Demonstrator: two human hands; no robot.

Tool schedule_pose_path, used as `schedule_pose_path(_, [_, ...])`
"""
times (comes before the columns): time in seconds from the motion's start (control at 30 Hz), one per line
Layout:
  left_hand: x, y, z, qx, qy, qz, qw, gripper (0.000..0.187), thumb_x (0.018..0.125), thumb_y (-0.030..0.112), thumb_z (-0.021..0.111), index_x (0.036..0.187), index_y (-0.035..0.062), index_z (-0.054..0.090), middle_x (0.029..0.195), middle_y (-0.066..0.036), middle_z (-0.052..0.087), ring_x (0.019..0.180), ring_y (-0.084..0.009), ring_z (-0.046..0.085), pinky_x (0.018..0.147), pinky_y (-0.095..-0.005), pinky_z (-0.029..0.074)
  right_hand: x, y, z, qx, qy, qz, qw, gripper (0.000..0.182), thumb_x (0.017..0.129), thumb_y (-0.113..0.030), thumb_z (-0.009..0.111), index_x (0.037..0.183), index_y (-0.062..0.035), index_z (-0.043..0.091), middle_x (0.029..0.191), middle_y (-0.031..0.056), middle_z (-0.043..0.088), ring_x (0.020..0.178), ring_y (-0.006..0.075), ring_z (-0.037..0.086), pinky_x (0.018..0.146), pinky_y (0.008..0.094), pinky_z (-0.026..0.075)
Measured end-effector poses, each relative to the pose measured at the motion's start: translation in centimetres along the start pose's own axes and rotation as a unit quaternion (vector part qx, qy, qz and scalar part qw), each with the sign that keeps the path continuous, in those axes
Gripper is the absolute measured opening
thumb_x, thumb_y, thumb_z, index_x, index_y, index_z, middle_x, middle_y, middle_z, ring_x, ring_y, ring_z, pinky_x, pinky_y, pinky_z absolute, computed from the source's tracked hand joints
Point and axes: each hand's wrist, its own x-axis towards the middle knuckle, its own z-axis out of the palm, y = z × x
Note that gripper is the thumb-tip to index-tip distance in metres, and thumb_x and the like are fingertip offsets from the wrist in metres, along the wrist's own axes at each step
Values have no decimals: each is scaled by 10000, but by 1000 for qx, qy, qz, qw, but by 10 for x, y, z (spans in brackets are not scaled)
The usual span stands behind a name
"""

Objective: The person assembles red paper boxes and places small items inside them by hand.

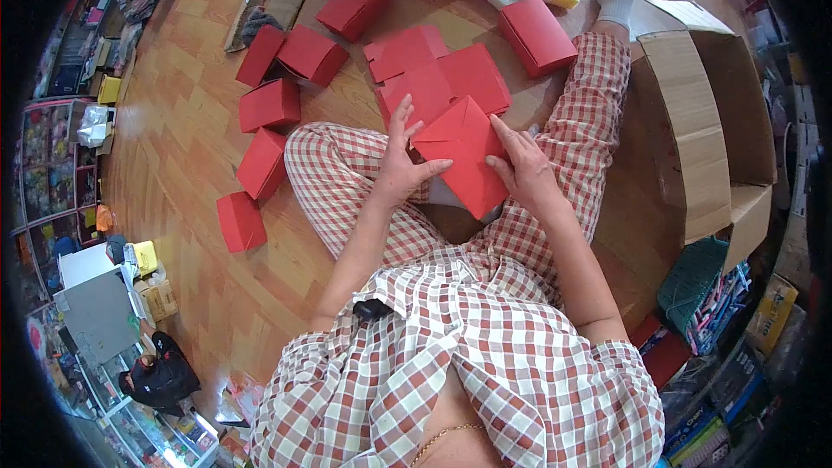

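A red folded paper box (468, 152), turned corner-up, is held between my two hands above my lap. My left hand (403, 158) has its thumb on the box's near face and its fingers along the left side, some raised. On the opposite side, my right hand (526, 165) grips the edge with thumb and fingers. Just beyond lie flat red box blanks (416, 65), partly overlapping one another. Part of the held box's underside is hidden from view.
Several closed red boxes lie on the wooden floor to the left, one of them a red box (241, 221). Another red box (537, 36) sits beside my outstretched leg. An open cardboard carton (689, 134) stands right, near a green basket (693, 282). Left, a person (160, 373) is by shelves.
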Motion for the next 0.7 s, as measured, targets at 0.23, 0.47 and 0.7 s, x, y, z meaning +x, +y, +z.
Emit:
schedule_pose_path(0.23, [-2, 16, 4, -61, 36, -64, 995, 1066, 608, 230, 857, 1450, 108, 215, 1391, -192, 345, 1311, -331, 337, 1076, -436, 308, -6, -7, -1, 70, 36, -16, 997, 511, 849, -220, 632, 1268, 32, 480, 1168, 228, 564, 1062, 370, 532, 917, 410, 442])
schedule_pose_path(0.47, [-6, 78, 36, 414, -77, 471, 775, 438, 748, 187, 675, 1167, 115, 570, 1301, -109, 472, 1228, -265, 425, 998, -378, 374, -5, 28, -4, 477, 88, 133, 864, 367, 947, -231, 508, 1192, 42, 533, 1101, 96, 609, 1021, 157, 545, 906, 314, 428])
schedule_pose_path(0.7, [-3, -1, 53, 429, -234, 571, 660, 181, 741, 201, 549, 884, 105, 606, 1211, -89, 560, 1248, -219, 433, 900, -385, 420, 4, 64, 4, 420, 93, 326, 842, 252, 911, -230, 601, 1021, -6, 638, 951, 13, 652, 858, 80, 575, 768, 242, 451])
